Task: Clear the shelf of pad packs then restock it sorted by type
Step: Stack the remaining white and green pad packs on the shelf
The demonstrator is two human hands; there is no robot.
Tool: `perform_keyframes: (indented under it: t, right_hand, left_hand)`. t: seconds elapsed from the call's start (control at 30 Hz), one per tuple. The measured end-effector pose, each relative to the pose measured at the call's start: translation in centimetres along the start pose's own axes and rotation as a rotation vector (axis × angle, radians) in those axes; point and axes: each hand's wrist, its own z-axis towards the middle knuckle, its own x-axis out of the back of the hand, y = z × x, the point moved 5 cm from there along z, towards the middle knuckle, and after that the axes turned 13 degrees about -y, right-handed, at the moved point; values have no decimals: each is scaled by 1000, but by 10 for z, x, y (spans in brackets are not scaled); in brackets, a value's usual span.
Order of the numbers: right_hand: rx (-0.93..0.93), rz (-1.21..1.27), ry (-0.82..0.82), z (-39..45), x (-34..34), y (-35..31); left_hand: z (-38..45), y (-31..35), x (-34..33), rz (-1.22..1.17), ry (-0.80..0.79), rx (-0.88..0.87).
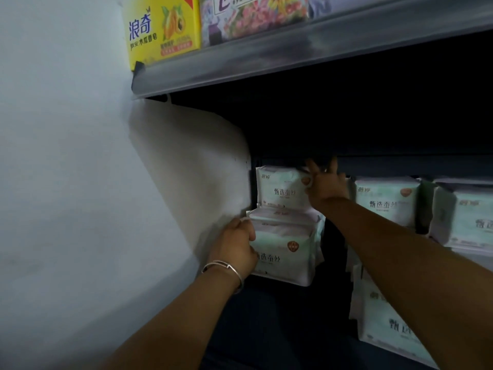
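Under grey shelf [293, 57]: white wall [66, 156], packs [282, 244].

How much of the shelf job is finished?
Nothing looks finished yet. In hand: the left hand holds a bunch of packs in front of the shelf, and the right hand grips the pack at the shelf's left end. Left: more packs stand along the shelf to the right. I can't tell if this is clearing or restocking.

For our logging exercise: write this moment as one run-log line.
left hand: grips stack of pad packs | right hand: grips upright pack on shelf | packs to the right: untouched
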Motion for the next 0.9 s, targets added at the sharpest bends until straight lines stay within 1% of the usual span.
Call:
perform_keyframes:
  t: [0.07, 0.13, 0.23, 0.33, 0.4, 0.53, 0.67, 0.8, 0.9]
  right_hand:
    - [26, -138, 23, -15, 9, -5]
    - [73, -240, 10, -31, 13, -10]
    - [173, -310, -55, -61, 11, -18]
    - [265, -376, -135, -103, 11, -29]
    - [287, -357, -188, -136, 10, -33]
    - [354, -360, -239, -205, 5, -37]
    - [398, -307, -319, -273, -11, -34]
    - [448, -255, -373, -339, -45, -28]
    - [474, -210, -434, -386, -87, -18]
  left_hand:
    - [-6, 3, -2, 73, -41, 15]
    - [-14, 7, -3, 165, -86, 36]
    - [-29, 12, -5, 249, -156, 52]
    - [-51, 19, -4, 237, -195, 47]
    - [-70, 25, -1, 226, -208, 50]
    - [-118, 36, 6, 265, -229, 46]
    - [-180, 37, 1, 215, -255, 41]
    - [-246, 28, -23, 134, -257, -1]
    - [-300, 10, -55, 80, -326, 32]
